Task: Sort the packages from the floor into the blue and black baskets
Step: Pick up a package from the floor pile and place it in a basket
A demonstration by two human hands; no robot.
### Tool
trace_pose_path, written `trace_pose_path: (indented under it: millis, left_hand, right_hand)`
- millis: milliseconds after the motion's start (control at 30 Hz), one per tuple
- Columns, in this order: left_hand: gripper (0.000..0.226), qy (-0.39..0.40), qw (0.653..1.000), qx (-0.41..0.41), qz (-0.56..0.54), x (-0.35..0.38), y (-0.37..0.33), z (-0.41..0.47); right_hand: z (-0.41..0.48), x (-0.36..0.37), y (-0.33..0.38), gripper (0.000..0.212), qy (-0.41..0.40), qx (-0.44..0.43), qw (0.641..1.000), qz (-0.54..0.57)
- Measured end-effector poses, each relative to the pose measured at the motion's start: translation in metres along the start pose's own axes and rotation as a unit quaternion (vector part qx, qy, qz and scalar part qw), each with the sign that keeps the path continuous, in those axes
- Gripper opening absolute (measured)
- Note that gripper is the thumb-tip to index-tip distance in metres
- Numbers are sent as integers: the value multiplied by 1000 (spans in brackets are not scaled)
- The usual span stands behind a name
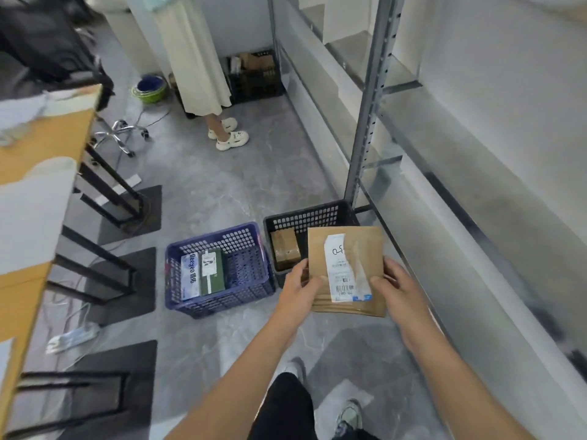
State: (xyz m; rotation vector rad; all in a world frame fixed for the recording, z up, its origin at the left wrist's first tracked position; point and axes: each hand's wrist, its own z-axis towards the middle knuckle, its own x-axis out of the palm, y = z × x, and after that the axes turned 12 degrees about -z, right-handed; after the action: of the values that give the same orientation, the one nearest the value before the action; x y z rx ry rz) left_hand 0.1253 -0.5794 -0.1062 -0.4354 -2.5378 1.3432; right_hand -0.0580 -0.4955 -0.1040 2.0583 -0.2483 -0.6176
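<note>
I hold a flat brown cardboard package (365,249) with a white shipping label in both hands, above the near right corner of the black basket (305,214). My left hand (300,289) grips its left edge, and my right hand (397,285) grips its right edge. Inside the black basket lies a small brown taped box (285,249). To its left stands the blue basket (219,304), which holds a white and blue box (190,276) and a green box (212,271).
A metal shelving rack (368,122) runs along the right. A wooden table (38,173) with black legs lines the left. Another person (197,58) stands further back beside a second black crate (254,77). A stool base (122,131) and a face mask (73,338) are on the floor.
</note>
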Motion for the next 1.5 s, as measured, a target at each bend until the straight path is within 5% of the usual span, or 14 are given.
trace_pose_path:
  millis: [433, 567, 633, 933, 1067, 1200, 1367, 1500]
  left_hand:
    - [75, -21, 995, -82, -47, -55, -36, 175]
    - [30, -19, 994, -96, -44, -73, -57, 239]
    - [27, -24, 994, -96, -39, -80, -60, 271]
    - [41, -5, 988, -155, -23, -75, -21, 403]
    - [75, -31, 980, -196, -23, -64, 18, 473]
    - [78, -69, 968, -239, -33, -55, 76, 546]
    - [110, -114, 945, -297, -74, -47, 160, 641]
    - [90, -132, 941, -307, -62, -42, 188, 695]
  right_hand:
    - [183, 83, 41, 57, 47, 64, 993, -85]
    - [242, 109, 54, 55, 55, 95, 990, -93]
    - [270, 120, 54, 57, 63, 113, 988, -81]
    - [402, 148, 14, 47, 98, 152, 980, -81]
    - [476, 167, -43, 48, 124, 169, 971, -116]
    - [545, 191, -102, 37, 153, 179, 963, -131]
    - [632, 220, -174, 28, 163, 197, 955, -153]
    - [690, 240, -216, 26, 168, 201, 951, -162]
